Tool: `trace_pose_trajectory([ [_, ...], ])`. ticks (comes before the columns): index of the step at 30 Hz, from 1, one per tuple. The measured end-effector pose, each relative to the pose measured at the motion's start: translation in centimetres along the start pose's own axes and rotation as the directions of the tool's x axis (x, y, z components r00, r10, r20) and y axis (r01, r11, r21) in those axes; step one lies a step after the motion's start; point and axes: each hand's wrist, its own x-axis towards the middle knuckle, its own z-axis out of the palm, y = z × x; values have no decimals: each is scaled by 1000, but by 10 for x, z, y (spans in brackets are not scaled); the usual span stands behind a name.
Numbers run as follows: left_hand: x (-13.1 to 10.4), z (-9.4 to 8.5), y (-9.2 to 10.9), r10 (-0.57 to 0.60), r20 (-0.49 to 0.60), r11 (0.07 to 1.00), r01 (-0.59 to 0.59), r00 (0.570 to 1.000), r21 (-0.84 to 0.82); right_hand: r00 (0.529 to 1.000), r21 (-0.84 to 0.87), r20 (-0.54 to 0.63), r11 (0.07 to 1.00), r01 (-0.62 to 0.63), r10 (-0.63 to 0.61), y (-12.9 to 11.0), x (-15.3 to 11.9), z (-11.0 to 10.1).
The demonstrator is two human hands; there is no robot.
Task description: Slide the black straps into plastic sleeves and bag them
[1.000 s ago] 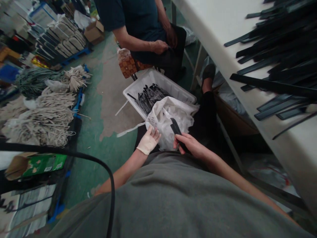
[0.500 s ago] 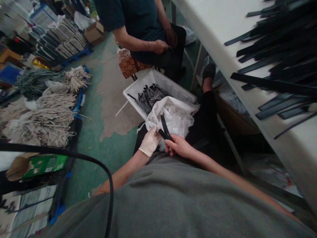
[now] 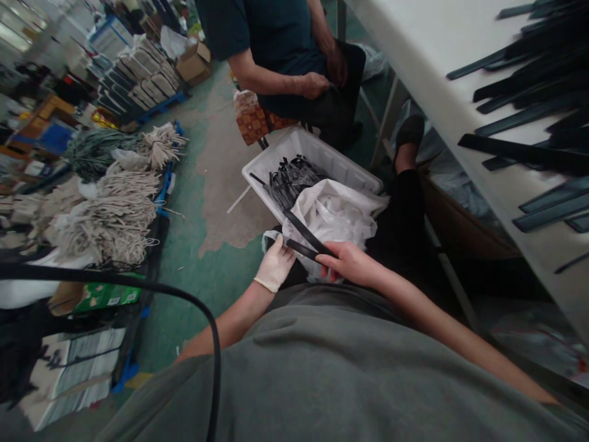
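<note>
My right hand (image 3: 352,263) is bare and closed around a looped black strap (image 3: 306,230), whose two ends point left. My left hand (image 3: 275,268) wears a pale thin glove. Its thumb and fingers pinch a small clear plastic bag (image 3: 270,238), partly hidden by the hand. The lower strap end lies right beside the left fingertips; whether it is inside the bag I cannot tell. Beneath the hands, a white sack of clear plastic bags (image 3: 338,209) rests over my lap and the near rim of a white bin (image 3: 257,195). The bin holds many black straps in clear plastic (image 3: 292,178).
A white table (image 3: 414,55) on the right carries a heap of black straps (image 3: 519,150). Across the bin sits a co-worker (image 3: 280,55) with hands together. Bundled cords (image 3: 115,215) lie on pallets at left. A black cable (image 3: 184,298) crosses the near left.
My right hand has drawn slightly right and the strap lies flatter, its loop ends now pointing left toward the gloved hand. The whole view has shifted a little.
</note>
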Motion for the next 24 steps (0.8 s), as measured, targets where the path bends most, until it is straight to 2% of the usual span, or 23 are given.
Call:
trace_pose_trajectory([
  [3, -7, -2, -7, -32, 32, 999, 32, 999, 11, 998, -187, -56, 982, 11, -21, -5, 4, 1],
  [7, -14, 0, -20, -73, 110, 995, 64, 991, 81, 996, -224, -64, 973, 53, -69, -7, 21, 9],
  [11, -14, -4, -16, 26, 38, 999, -27, 999, 34, 999, -249, -42, 968, 21, -32, -3, 22, 5],
  [14, -15, -7, -20, -29, 58, 997, 24, 998, 75, 999, -345, -45, 939, -1, -15, -5, 23, 5],
  [17, -16, -6, -24, -83, 93, 990, 72, 992, 124, 997, -422, -52, 906, 27, -53, -10, 28, 10],
  [21, -12, -9, -10, 28, 13, 999, -28, 1000, 39, 999, -361, -1, 932, 41, -45, -10, 24, 7],
  [24, -12, -10, -8, 9, -5, 1000, -9, 1000, 29, 999, -372, -35, 928, -4, -10, -9, 18, 5],
])
